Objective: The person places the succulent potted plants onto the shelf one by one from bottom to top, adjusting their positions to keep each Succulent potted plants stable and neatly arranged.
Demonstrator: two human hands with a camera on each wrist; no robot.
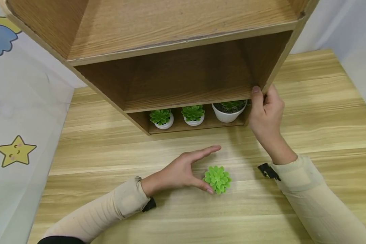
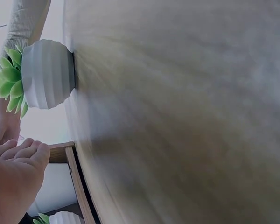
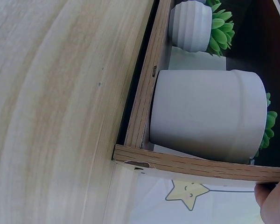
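Note:
A small potted succulent (image 1: pixel 218 179) stands upright on the table; its ribbed white pot (image 2: pixel 47 74) shows in the left wrist view. My left hand (image 1: pixel 177 172) is beside it, thumb and fingers spread wide. The thumb tip lies close to the leaves; whether it touches them I cannot tell. With my right hand (image 1: pixel 266 117) I grip the right side panel of a wooden shelf unit (image 1: pixel 183 47), thumb at its front edge. On the bottom shelf are two small succulents, one left (image 1: pixel 161 117) and one middle (image 1: pixel 193 113), and a larger white pot (image 1: pixel 227 114) at the right.
The shelf unit's upper compartments rise toward the head camera. Beneath everything spreads a wood-grain table (image 1: pixel 317 112). A pale wall hanging with a yellow star (image 1: pixel 16 151) and a blue cloud (image 1: pixel 0 39) covers the left side.

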